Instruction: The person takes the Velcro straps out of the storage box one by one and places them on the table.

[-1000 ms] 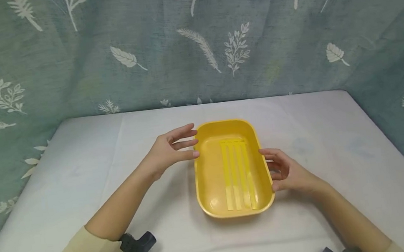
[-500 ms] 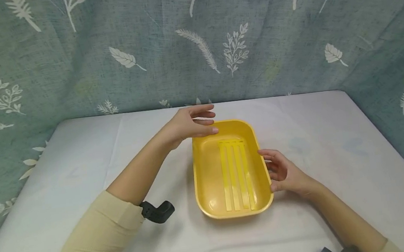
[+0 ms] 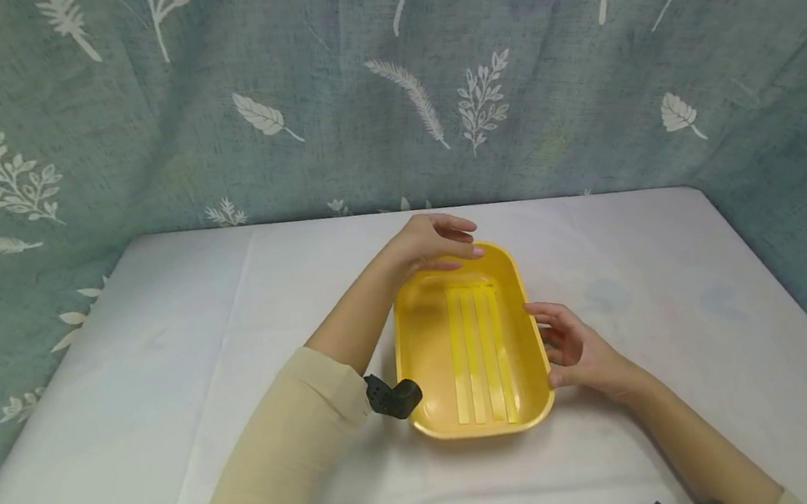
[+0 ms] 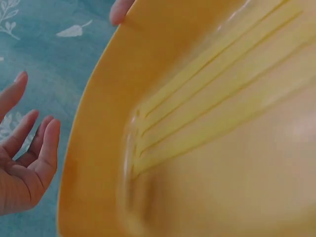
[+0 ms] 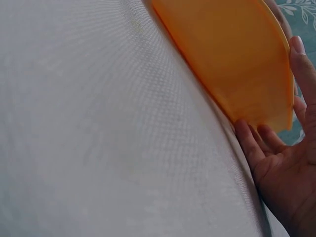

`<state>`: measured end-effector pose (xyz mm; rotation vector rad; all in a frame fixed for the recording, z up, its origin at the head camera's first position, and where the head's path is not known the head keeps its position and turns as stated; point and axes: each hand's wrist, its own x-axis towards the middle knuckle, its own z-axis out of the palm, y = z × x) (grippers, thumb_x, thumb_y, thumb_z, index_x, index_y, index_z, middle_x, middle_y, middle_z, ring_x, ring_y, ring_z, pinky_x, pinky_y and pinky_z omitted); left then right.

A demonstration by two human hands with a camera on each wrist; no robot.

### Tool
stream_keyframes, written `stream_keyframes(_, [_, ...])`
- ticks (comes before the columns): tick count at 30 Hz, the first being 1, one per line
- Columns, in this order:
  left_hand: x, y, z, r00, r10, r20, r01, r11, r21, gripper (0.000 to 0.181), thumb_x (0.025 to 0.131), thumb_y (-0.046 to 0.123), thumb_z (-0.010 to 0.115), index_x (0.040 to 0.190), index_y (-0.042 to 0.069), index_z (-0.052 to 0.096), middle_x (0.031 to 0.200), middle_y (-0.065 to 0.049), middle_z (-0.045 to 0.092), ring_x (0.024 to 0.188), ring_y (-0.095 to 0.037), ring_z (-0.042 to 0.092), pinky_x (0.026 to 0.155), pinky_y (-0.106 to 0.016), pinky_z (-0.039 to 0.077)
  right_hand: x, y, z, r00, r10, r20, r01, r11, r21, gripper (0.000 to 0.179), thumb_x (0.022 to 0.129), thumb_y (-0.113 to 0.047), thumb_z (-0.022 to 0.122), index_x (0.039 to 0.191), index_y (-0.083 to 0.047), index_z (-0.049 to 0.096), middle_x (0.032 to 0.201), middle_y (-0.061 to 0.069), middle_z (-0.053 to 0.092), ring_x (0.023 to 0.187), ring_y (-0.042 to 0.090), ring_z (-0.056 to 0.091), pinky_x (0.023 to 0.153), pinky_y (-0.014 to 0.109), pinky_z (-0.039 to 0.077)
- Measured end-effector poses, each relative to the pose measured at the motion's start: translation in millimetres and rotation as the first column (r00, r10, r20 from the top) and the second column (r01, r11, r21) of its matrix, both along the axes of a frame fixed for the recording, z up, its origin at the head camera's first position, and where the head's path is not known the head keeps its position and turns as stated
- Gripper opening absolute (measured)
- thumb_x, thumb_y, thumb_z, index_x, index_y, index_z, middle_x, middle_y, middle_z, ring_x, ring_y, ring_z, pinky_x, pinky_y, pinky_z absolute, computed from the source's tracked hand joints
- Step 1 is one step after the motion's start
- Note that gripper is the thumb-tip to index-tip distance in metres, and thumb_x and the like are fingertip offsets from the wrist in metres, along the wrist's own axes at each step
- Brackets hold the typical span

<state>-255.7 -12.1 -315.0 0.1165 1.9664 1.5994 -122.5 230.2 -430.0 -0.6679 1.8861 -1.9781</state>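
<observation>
Tray (image 3: 423, 350) on the table (image 3: 127, 404), a hand at two sides.
Head: left hand (image 3: 428, 240) at the tray's far end, fingers apart, gripping nothing; right hand (image 3: 589, 359) touching its right rim. Left wrist: a gap shows between the left hand's loosely bent fingers and the tray. Right wrist: the right hand's fingertips rest against the tray's outer wall, unclamped.

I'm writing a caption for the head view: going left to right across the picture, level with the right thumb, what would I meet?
Left sleeve → black wrist device → yellow tray → right hand.
</observation>
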Motion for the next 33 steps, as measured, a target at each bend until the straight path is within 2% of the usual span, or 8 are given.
stream_keyframes(9, [2.6,23.9,-23.6,1.0,-0.013,-0.008,0.013,0.999,-0.035,0.049,0.076,0.009,0.079,0.121,0.007,0.062,0.117,-0.011,0.063,0.106,-0.023,0.06,0.094,-0.038,0.049,-0.2,2,-2.2,1.0,0.003,-0.011,-0.003,1.0,-0.017,0.077,0.084,-0.019,0.073,0.143,-0.006,0.027,0.144,0.023,0.028,0.12,0.018,0.049,0.094,0.028,0.049])
stream_keyframes(13, [6.1,26.8,-34.8,0.996,-0.037,-0.087,0.028,0.994,-0.103,0.048,0.074,0.013,0.082,0.119,0.009,0.064,0.113,-0.008,0.065,0.105,-0.02,0.06,0.092,-0.033,0.05,0.4,1,-1.2,1.0,0.001,-0.007,-0.001,1.0,-0.024,0.077,0.084,-0.019,0.073,0.143,-0.005,0.027,0.144,0.025,0.027,0.121,0.017,0.049,0.094,0.028,0.048])
stream_keyframes(18, [11.5,28.0,-50.1,0.975,-0.099,-0.2,0.062,0.981,-0.184,0.053,0.072,0.014,0.083,0.12,0.007,0.063,0.112,-0.008,0.066,0.104,-0.019,0.06,0.086,-0.025,0.051,0.9,0,0.8,1.0,-0.001,-0.003,0.001,1.0,-0.023,0.078,0.083,-0.02,0.073,0.143,-0.004,0.026,0.144,0.029,0.024,0.122,0.017,0.048,0.094,0.028,0.048])
stream_keyframes(21, [14.6,26.8,-57.8,0.967,-0.121,-0.225,0.069,0.971,-0.227,0.058,0.071,0.014,0.084,0.123,0.006,0.061,0.109,-0.008,0.065,0.1,-0.019,0.059,0.083,-0.023,0.05,1.5,-2,1.0,1.0,-0.007,-0.002,0.007,1.0,-0.007,0.077,0.084,-0.019,0.072,0.143,-0.004,0.026,0.144,0.029,0.024,0.121,0.016,0.049,0.094,0.028,0.048])
stream_keyframes(25, [18.4,26.2,-65.5,0.953,-0.182,-0.242,0.107,0.95,-0.295,0.065,0.069,0.015,0.085,0.127,0.006,0.057,0.104,-0.006,0.061,0.093,-0.018,0.055,0.077,-0.022,0.047,4.5,-1,0.5,1.0,-0.012,-0.004,0.012,1.0,0.0,0.075,0.085,-0.017,0.071,0.143,-0.003,0.026,0.144,0.027,0.027,0.12,0.015,0.049,0.094,0.027,0.048])
stream_keyframes(28, [19.6,27.3,-69.6,0.934,-0.229,-0.275,0.125,0.929,-0.348,0.07,0.068,0.017,0.086,0.13,0.005,0.055,0.099,-0.005,0.057,0.089,-0.018,0.051,0.073,-0.021,0.044,5.7,0,0.0,1.0,-0.012,-0.008,0.012,1.0,-0.013,0.074,0.085,-0.017,0.071,0.143,-0.004,0.027,0.143,0.021,0.031,0.12,0.015,0.05,0.094,0.027,0.048])
stream_keyframes(33, [20.0,28.9,-73.9,0.895,-0.277,-0.35,0.102,0.891,-0.442,0.071,0.066,0.023,0.087,0.129,0.006,0.056,0.096,-0.004,0.055,0.086,-0.017,0.049,0.071,-0.021,0.041,3.1,-1,0.2,1.0,-0.005,-0.017,0.005,1.0,-0.019,0.074,0.085,-0.017,0.072,0.143,-0.005,0.027,0.142,0.016,0.034,0.121,0.015,0.05,0.094,0.027,0.048])
